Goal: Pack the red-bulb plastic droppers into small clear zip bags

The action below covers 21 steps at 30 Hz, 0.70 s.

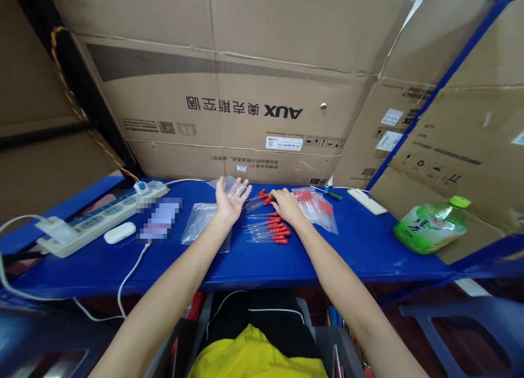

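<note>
My left hand [231, 202] is raised palm up with its fingers apart. A clear plastic bag [218, 184] lies across its thumb and fingers. The curled fingers of my right hand [287, 205] are on the red bulbs of some clear droppers [256, 202], and its fingertips are partly hidden. Nearer to me, several more droppers [268, 235] lie in a loose row, red bulbs to the right. Beyond my right hand are clear bags with red-bulbed droppers [318, 207] inside. Beneath my left wrist, flat clear bags [200, 225] rest on the blue table [344, 258].
At the left are a power strip [110, 214], a white case [120, 232] and a blurred phone [161, 218] on a cable. To the right are a green-handled screwdriver [332, 194], a white phone-like object [367, 201] and a green bottle [429, 226]. Cardboard [245, 83] walls the back.
</note>
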Available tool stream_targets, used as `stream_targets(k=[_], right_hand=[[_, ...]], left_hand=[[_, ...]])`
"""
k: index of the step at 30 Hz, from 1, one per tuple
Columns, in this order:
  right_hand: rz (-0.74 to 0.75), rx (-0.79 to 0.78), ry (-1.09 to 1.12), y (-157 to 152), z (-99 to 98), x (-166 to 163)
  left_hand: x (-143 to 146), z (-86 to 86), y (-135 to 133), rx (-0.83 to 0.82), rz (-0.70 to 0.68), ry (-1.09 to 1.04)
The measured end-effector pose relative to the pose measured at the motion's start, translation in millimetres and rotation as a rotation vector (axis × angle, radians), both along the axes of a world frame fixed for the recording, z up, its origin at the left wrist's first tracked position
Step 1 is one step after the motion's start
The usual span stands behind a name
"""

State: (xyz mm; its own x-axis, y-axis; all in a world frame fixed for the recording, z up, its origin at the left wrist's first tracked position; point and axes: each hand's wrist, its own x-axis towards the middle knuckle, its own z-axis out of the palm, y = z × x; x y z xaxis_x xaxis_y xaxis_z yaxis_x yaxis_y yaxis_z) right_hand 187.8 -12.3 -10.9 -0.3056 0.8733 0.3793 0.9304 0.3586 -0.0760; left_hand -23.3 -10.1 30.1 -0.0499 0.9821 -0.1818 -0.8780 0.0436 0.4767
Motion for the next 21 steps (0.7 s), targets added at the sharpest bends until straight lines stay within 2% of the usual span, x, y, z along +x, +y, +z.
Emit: stream_targets(k=[4, 7, 10, 15, 21], right_hand=[[0.043, 0.003, 0.066, 0.0, 3.9, 4.2], [0.142, 0.026, 0.150, -2.7, 9.7, 7.6], [0.224, 0.087, 0.288, -7.7, 16.5, 8.7], [0.249, 0.188, 0.458, -17.0, 22.3, 3.8], [0.307, 0.187, 0.451, -24.4, 20.8, -11.9]], left_hand=[[-2.3, 2.2, 0.4, 0.005, 0.022, -0.016], [-6.1, 5.0, 1.3, 0.027, 0.047, -0.021], [-12.5, 6.5, 3.3, 0.051, 0.096, -0.060], [-21.6, 4.1, 7.6, 0.100, 0.188, -0.091], [-9.2, -0.9, 5.4, 0.109, 0.136, -0.035]])
